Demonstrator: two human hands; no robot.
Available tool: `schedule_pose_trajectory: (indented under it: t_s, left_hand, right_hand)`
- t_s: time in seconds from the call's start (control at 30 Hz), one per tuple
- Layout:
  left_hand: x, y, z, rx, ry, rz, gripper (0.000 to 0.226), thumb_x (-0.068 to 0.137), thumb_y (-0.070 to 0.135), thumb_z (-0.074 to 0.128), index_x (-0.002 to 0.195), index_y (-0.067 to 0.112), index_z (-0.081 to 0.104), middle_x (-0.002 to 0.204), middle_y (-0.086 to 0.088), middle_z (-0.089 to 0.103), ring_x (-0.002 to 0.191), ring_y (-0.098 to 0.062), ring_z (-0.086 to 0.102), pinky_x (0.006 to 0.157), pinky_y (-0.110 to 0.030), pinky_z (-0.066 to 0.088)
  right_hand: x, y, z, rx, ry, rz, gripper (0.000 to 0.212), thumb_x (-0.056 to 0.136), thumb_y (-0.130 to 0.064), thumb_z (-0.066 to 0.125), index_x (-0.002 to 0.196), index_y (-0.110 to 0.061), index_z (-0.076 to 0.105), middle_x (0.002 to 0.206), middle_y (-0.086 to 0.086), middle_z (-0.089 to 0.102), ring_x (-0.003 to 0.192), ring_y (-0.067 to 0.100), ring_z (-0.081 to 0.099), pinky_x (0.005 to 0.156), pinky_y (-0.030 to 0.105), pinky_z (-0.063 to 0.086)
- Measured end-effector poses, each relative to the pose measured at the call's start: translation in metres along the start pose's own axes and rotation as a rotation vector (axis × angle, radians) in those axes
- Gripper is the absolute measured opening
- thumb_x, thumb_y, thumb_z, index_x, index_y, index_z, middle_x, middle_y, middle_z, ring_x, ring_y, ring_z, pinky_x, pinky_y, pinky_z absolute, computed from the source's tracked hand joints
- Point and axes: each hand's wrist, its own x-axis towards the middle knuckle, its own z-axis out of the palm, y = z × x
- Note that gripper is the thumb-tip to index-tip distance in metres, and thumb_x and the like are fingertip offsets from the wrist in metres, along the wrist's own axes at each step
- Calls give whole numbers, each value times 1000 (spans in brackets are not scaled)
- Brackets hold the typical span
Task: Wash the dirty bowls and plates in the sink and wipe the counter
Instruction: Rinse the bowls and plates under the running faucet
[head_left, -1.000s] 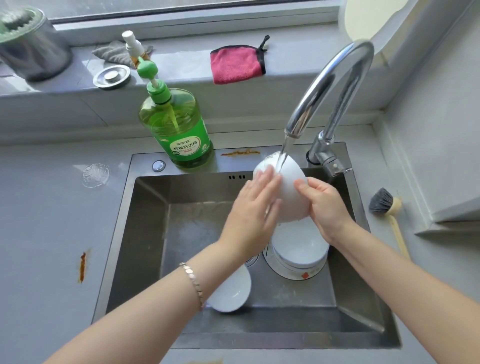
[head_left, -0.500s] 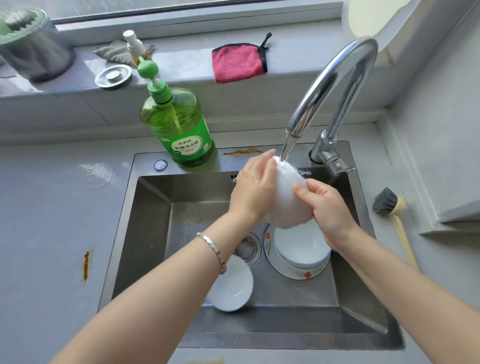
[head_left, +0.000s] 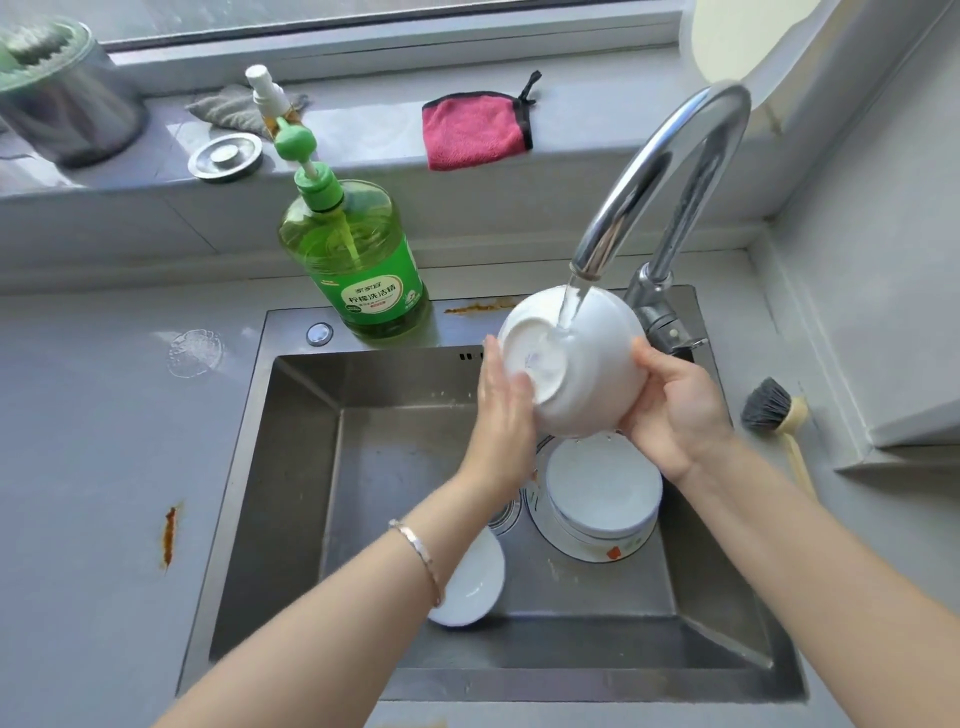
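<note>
Both hands hold one white bowl (head_left: 576, 364) under the running tap (head_left: 660, 171), above the far right part of the sink (head_left: 291, 467). The bowl is turned so its foot faces left and toward the camera and its open mouth faces down and right. The right hand (head_left: 675, 410) is curled around the rim on the right side; the left hand (head_left: 506, 410) lies flat and open against the foot, its fingers (head_left: 491, 364) spread along the bowl's left wall. Water strikes the upper outside wall, just right of the foot.

The step looks like rinsing the outside. The inside faces away from the stream, so the next turn would likely roll the mouth upward, pivoting in the right hand, which has the firmer hold.

Directly below the hands, another bowl (head_left: 602, 493) sits on a plate (head_left: 587, 545). A smaller bowl (head_left: 472, 587) lies below the left forearm. A soap bottle (head_left: 358, 265) stands beyond the left hand; a brush (head_left: 774, 410) rests on the tabletop (head_left: 93, 467) to the right of the right hand.
</note>
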Motion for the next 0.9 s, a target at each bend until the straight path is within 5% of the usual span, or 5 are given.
schedule_pose_trajectory:
  t_s: [0.13,0.37,0.53,0.7,0.9]
  left_hand:
    - [-20,-16,16,322,-98,297,65,94,55,15,143,18,-8,150,8,-14,141,-7,-19,113,-17,-13]
    - [-15,0,19,198,-133,47,61,100,42,16,149,17,-10,155,5,-21,136,-1,-24,114,-23,-12]
    - [-17,27,5,-167,-251,-370,54,93,56,35,133,19,37,137,-6,46,119,-23,52,97,-40,45]
    - [8,34,-22,-537,-180,-802,57,86,58,52,130,23,42,127,-14,51,100,-39,61,64,-56,56]
    - [-2,13,-29,-554,-121,-478,48,83,58,50,124,36,44,131,-5,47,112,-37,54,69,-66,51]
  right_hand:
    - [2,7,-4,-1,66,10,27,98,-21,38,103,-8,61,98,7,68,94,21,62,86,38,50]
    - [-4,21,-8,-34,68,-36,23,97,-18,41,90,-11,62,73,-1,72,67,9,68,57,25,54]
    - [-3,27,-24,-654,27,-320,26,93,-15,51,69,-7,54,65,0,52,61,6,46,59,26,36]
    - [-10,47,-36,-1330,-371,-772,25,85,-32,50,64,-21,43,59,-15,37,65,5,33,85,25,36]
    - [-18,60,-48,-913,-22,-506,76,58,-67,66,125,-40,42,136,-10,37,129,7,32,108,18,24]
